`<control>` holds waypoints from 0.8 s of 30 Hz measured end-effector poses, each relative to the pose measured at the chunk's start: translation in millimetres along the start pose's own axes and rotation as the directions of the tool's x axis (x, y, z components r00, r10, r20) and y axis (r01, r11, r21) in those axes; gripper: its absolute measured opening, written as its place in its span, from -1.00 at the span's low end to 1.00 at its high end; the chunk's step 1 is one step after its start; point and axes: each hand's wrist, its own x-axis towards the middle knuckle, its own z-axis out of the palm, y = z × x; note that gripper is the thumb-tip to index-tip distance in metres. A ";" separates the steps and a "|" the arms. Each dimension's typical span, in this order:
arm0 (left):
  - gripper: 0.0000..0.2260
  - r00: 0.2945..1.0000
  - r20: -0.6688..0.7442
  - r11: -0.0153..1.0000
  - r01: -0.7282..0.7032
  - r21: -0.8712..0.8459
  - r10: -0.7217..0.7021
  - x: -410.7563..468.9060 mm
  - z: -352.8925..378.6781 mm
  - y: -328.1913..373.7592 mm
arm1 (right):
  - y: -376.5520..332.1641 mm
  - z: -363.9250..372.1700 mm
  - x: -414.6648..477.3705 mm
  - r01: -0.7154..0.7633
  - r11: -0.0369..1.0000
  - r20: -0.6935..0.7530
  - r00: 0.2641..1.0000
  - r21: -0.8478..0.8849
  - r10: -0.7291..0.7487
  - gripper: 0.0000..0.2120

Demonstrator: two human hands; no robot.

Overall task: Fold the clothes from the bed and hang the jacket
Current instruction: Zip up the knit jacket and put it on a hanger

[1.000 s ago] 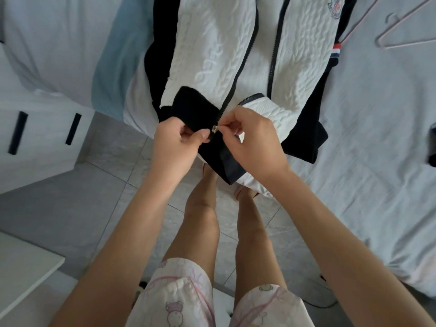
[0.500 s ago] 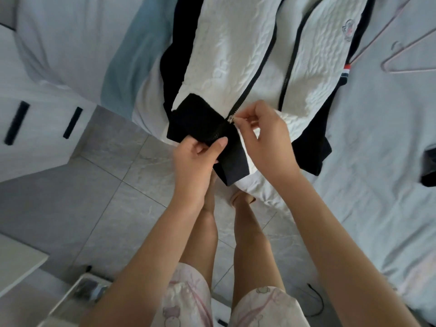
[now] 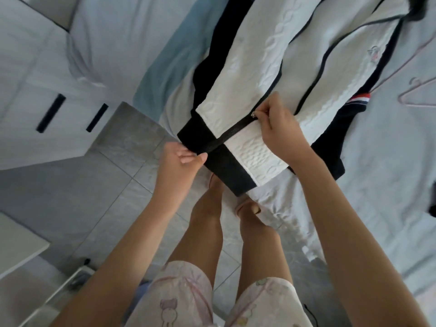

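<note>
A white cable-knit jacket (image 3: pixel 266 74) with black sleeves and a black hem band lies front up on the bed (image 3: pixel 389 161), its hem hanging over the bed's edge. My left hand (image 3: pixel 181 161) pinches the black hem band (image 3: pixel 200 140) at the bottom of the zip. My right hand (image 3: pixel 280 128) pinches the metal zip pull (image 3: pixel 254 114), which sits a short way up the front. Below the pull the zip is closed; above it the two front panels lie apart. A pink wire hanger (image 3: pixel 417 90) rests on the bed to the right of the jacket.
A light blue cloth (image 3: pixel 165 74) lies under the jacket's left side. A white cabinet with black handles (image 3: pixel 50 113) stands at the left over a grey tiled floor (image 3: pixel 94 185). A dark item (image 3: pixel 433 210) shows at the right edge of the bed. My bare legs stand against the bed's edge.
My right hand has drawn the zip pull up the jacket front, closing the lower zip. My left hand has stayed on the hem, pulling it taut. The view has shifted toward the jacket.
</note>
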 end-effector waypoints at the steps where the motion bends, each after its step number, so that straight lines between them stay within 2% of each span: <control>1: -0.59 0.992 -0.083 0.988 -0.080 0.134 0.092 2.8 -2.5 -1.2 | -2.2 0.9 0.4 0.026 1.000 0.001 1.000 -0.013 -0.026 -0.91; 2: -0.49 0.958 -0.160 0.944 -0.191 0.267 0.239 5.7 -5.3 0.3 | -3.6 1.4 1.4 0.048 0.999 -0.001 0.999 -0.023 -0.048 -0.88; 3: -0.47 0.896 -0.188 0.872 -0.312 0.376 0.402 8.6 -6.2 4.0 | -4.7 1.3 2.0 0.064 0.998 -0.001 0.998 -0.028 -0.064 -0.86; 4: -0.52 0.837 -0.149 0.790 -0.417 0.450 0.526 11.3 -4.7 11.1 | -6.0 -0.3 2.7 0.071 0.997 -0.002 0.997 -0.031 -0.071 -0.88; 6: -0.63 0.782 0.041 0.663 -0.554 0.503 0.622 19.8 6.6 28.1 | -10.2 -5.4 2.2 0.088 0.996 -0.012 0.996 -0.021 -0.088 -0.95; 9: -0.66 0.801 0.252 0.628 -0.587 0.511 0.544 33.7 35.6 58.6 | -14.7 -17.0 0.5 0.109 0.994 -0.026 0.994 0.006 -0.109 -0.97; 13: -0.75 0.784 0.345 0.494 -0.602 0.628 0.517 45.9 56.0 88.5 | -0.6 -36.4 6.0 0.161 0.986 0.002 0.987 -0.048 -0.161 -0.93; 16: -0.77 0.780 0.381 0.540 -0.621 0.568 0.496 48.2 51.4 91.5 | 16.7 -51.8 14.4 0.189 0.969 0.101 0.980 -0.159 -0.174 -0.93; 19: -0.80 0.802 0.431 0.593 -0.596 0.541 0.413 42.8 43.8 81.4 | 29.7 -61.6 20.6 0.144 0.969 0.238 0.967 -0.200 -0.095 -0.91; 21: -0.80 0.811 0.438 0.620 -0.581 0.527 0.387 34.2 37.9 72.2 | 41.4 -67.4 23.4 0.117 0.962 0.236 0.970 -0.246 -0.058 -0.93; 24: -0.80 0.828 0.432 0.645 -0.553 0.527 0.357 24.1 33.6 60.5 | 64.7 -78.1 24.3 0.027 0.942 0.115 0.993 -0.334 0.012 -0.97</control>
